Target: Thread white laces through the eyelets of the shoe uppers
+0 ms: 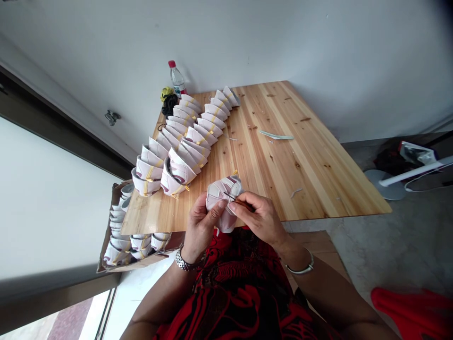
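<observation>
My left hand (203,221) grips a small white and pale pink shoe upper (226,222) with mauve trim, thumb pressed on its side. The upper is held at the table's near edge, and a yellow tab shows at its far end. In my right hand (260,215) is an awl-like tool (244,204) with a brown handle. Its thin dark tip lies against the upper's side; whether it pierces the material I cannot tell. My right fingertips also touch the upper. Two long rows of nested shoe uppers (179,172) with yellow ties stand on the table to the left.
The wooden table (318,174) carries a pale curved strip (276,135) and scraps. A bottle (177,80) stands at the back left. Below the left edge, a cardboard box (106,255) holds more uppers. A white pole (414,172) on a round base is at right, near a red object (410,311).
</observation>
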The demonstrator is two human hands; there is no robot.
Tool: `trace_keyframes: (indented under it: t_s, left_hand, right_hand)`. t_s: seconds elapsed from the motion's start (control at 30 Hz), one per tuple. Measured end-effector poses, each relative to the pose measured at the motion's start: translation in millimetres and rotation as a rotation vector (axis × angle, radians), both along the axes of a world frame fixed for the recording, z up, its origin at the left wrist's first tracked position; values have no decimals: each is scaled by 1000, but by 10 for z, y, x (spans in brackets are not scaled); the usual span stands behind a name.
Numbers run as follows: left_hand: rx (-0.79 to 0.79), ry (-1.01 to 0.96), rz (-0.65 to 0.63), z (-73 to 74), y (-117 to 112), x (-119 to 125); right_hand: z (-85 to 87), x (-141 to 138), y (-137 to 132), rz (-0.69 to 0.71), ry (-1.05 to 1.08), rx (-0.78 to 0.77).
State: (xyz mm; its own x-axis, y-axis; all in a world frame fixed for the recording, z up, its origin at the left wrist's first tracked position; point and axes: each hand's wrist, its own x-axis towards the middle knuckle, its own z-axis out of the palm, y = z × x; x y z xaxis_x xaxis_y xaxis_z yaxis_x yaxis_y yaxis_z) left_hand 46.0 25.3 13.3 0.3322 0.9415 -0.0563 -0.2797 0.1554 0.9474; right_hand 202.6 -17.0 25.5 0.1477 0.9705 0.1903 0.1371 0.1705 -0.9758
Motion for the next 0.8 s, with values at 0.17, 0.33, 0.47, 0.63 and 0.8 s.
trace_keyframes:
  t_s: [0.17,0.33,0.47,0.63,0.8]
  left_hand:
    - [-246,-184,-63,107,-1,57]
    - [-377,-262,-80,141,37,60]
    - [-368,-238,-73,155,55,51]
    - [-324,-202,-54,149,80,-1]
    - [-246,-257,110,139,114,-23]
  right_hand:
    - [-87,17,38,87,319,-70]
    - [-227,51,44,228,568,-93]
    - [-147,137,21,182,297,-81]
    - [-22,373,43,-95,-281,115]
    - [-255,464,68,-553,-101,86]
